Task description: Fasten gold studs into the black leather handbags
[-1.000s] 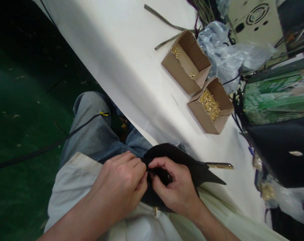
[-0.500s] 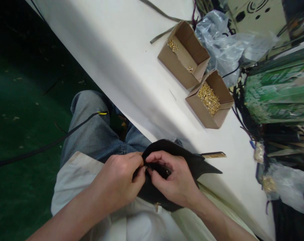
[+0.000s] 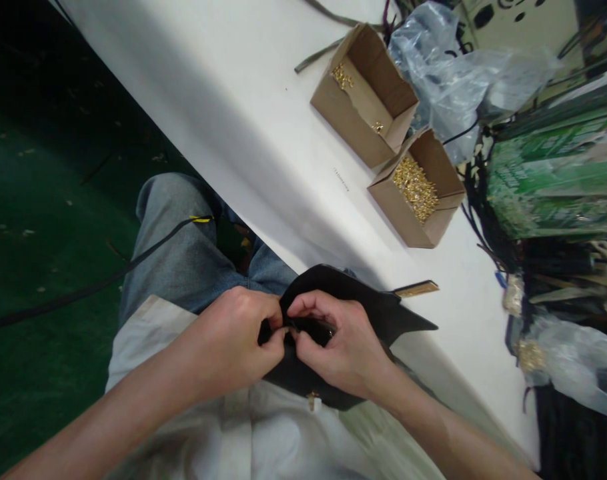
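A black leather-like piece [image 3: 383, 313], perhaps part of a bag, lies over my lap at the table edge, with a pointed corner to the right. My left hand [image 3: 246, 333] pinches its edge between thumb and fingers. Close beside it, my right hand [image 3: 341, 343] is closed on the same piece, its thumb and fingertips nearly meeting the left ones. Whatever small part sits between the fingertips is hidden. A small gold-coloured fitting [image 3: 312, 400] shows at the piece's lower edge. From behind its upper right side a gold-faced strip [image 3: 417, 289] sticks out onto the table.
Two cardboard boxes stand on the white table [image 3: 263, 127]: one box [image 3: 343, 123] has a few gold bits, the other box [image 3: 401, 210] many. Clear plastic bags [image 3: 433, 80], a green-printed package [image 3: 558, 180] and dark cords lie to the right. A black strap [image 3: 133, 267] crosses my knee.
The view has shifted slightly, so the boxes and table sit a little higher. Both hands stay at the same spot on the black piece, with only small finger movements.
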`<state>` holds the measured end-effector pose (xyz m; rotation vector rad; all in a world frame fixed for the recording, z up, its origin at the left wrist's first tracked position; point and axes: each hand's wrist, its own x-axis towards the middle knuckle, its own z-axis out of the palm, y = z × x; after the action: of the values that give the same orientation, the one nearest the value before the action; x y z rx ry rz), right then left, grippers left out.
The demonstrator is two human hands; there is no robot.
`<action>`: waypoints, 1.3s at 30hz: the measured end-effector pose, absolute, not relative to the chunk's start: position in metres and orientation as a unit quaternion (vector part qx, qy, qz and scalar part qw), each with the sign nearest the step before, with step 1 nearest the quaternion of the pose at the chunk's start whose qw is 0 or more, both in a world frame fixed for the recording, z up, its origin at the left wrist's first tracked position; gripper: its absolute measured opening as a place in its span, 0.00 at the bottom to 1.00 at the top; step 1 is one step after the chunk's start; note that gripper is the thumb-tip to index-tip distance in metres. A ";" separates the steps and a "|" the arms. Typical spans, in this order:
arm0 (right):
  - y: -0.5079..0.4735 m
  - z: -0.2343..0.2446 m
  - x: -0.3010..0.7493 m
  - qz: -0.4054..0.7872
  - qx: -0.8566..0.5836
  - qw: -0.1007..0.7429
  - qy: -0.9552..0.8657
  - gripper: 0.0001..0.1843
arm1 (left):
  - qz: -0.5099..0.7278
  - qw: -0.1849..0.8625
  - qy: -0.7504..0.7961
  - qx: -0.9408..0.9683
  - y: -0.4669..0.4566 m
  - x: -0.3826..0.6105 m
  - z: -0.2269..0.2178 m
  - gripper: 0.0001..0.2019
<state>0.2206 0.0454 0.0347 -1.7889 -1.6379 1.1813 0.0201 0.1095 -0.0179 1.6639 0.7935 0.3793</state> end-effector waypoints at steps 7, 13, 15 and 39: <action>0.046 0.037 0.223 0.443 -0.623 0.212 -0.609 0.21 | 0.187 0.534 0.325 0.758 0.100 0.020 -0.025 0.07; 0.048 0.037 0.227 0.464 -0.610 0.211 -0.607 0.22 | 0.229 0.489 0.307 0.784 0.094 0.017 -0.033 0.09; 0.049 0.036 0.227 0.465 -0.611 0.217 -0.603 0.22 | 0.237 0.477 0.305 0.789 0.094 0.017 -0.034 0.09; 0.075 0.019 0.234 0.518 -0.598 0.204 -0.577 0.13 | 0.112 0.567 0.305 0.757 0.141 0.021 -0.026 0.07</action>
<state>0.2336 0.0751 0.0193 -1.6676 -1.6097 1.4441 0.0211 0.1406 -0.0261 1.7789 0.7161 0.2635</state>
